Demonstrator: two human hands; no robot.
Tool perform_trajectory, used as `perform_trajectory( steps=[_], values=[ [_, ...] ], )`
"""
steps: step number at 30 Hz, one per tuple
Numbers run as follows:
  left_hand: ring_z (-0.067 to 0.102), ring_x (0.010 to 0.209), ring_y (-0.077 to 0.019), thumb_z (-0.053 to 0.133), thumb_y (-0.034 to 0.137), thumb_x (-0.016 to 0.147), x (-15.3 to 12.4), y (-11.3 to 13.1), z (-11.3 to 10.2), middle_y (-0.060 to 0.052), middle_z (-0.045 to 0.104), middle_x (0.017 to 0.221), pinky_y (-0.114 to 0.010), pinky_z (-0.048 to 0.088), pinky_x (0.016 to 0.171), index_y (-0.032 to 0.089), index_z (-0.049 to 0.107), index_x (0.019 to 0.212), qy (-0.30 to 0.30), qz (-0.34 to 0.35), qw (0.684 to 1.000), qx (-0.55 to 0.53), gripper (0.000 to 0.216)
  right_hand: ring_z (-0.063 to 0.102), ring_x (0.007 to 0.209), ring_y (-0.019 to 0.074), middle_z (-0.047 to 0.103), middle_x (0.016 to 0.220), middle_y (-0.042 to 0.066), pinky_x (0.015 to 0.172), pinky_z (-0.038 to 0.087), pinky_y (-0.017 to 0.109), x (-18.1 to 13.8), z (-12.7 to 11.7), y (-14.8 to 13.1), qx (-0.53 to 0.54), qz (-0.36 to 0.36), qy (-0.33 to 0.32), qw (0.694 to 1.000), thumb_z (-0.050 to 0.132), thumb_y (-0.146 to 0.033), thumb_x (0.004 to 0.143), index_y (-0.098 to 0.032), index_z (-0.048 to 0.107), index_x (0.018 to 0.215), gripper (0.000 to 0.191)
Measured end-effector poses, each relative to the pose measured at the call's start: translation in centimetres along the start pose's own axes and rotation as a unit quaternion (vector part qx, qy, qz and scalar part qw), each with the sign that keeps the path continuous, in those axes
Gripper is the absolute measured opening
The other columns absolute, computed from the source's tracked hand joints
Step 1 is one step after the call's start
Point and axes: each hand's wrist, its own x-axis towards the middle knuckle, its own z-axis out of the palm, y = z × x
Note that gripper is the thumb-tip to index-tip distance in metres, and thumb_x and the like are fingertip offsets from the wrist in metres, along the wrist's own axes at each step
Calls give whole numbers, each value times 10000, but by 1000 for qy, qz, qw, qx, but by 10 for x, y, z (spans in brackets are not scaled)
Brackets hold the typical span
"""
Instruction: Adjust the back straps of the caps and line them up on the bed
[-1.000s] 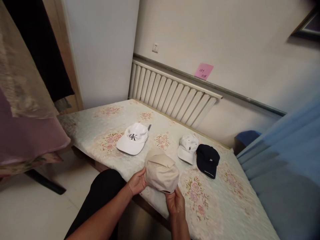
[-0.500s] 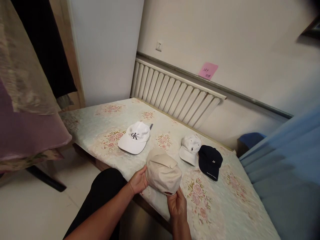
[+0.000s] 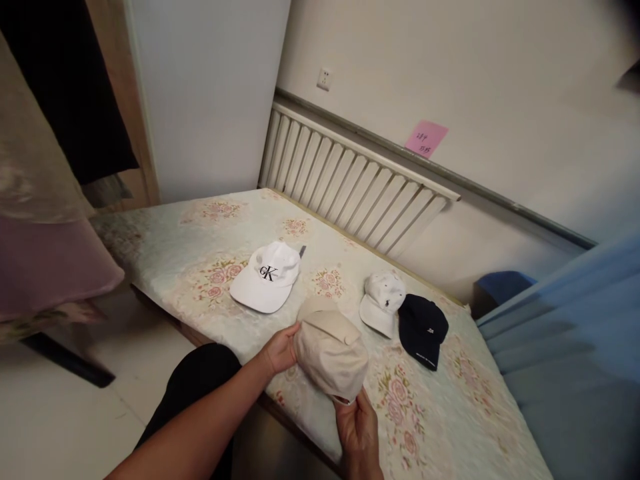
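Observation:
Between my two hands is a beige baseball cap [image 3: 330, 353], held over the near edge of the bed. My left hand [image 3: 283, 348] grips its left side, fingers partly hidden behind the cloth. At its lower right, by the strap opening, my right hand [image 3: 359, 423] pinches the edge. Left of it a white cap with black letters [image 3: 267, 275] lies on the flowered cover. To the right lie a smaller white cap with a tiny dark emblem [image 3: 384, 300] and a dark navy cap [image 3: 424, 329], side by side and touching.
The caps rest on a flowered bed cover [image 3: 170, 247]. Behind it stand a white radiator [image 3: 350, 180] and a wall with a pink note [image 3: 427, 138]. A blue curtain [image 3: 560, 347] hangs at right, and clothes [image 3: 50, 253] hang at left.
The view has shifted slightly. Both hands still hold the beige cap, which is tilted a little more. The other caps have stayed where they lay.

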Motion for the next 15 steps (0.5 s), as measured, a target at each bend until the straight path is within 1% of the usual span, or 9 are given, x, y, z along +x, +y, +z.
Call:
perform_trajectory(
  steps=[5, 9, 11, 15],
  values=[
    [685, 924, -248, 476, 291, 914, 21, 4, 1, -143, 732, 935, -348, 482, 888, 44, 556, 1235, -19, -27, 999, 10, 412, 571, 1151, 191, 635, 1231, 58, 969, 469, 386, 1, 2, -2, -32, -18, -11, 999, 672, -287, 740, -236, 558, 1248, 522],
    [681, 937, -238, 457, 307, 923, 34, 7, 2, -125, 735, 946, -348, 476, 891, 68, 553, 1240, -21, -37, 999, 33, 409, 572, 1146, 195, 634, 1233, 53, 943, 491, 389, 1, 4, -3, -13, 7, 1, 1000, 676, -283, 734, -248, 556, 1249, 530],
    [679, 942, -235, 448, 317, 926, 35, 8, 3, -115, 735, 953, -348, 473, 893, 86, 561, 1233, -18, -44, 998, 37, 401, 571, 1146, 197, 628, 1241, 53, 929, 499, 398, 2, 4, -3, -12, 5, 5, 1000, 667, -290, 744, -256, 547, 1256, 526],
    [682, 930, -250, 465, 372, 914, 29, 4, 8, -143, 730, 964, -358, 464, 900, 57, 581, 1202, -15, -67, 996, 55, 443, 586, 1114, 188, 623, 1250, 57, 870, 527, 368, 3, 1, -2, -38, -14, 4, 999, 671, -276, 740, -260, 532, 1269, 547]
  ],
)
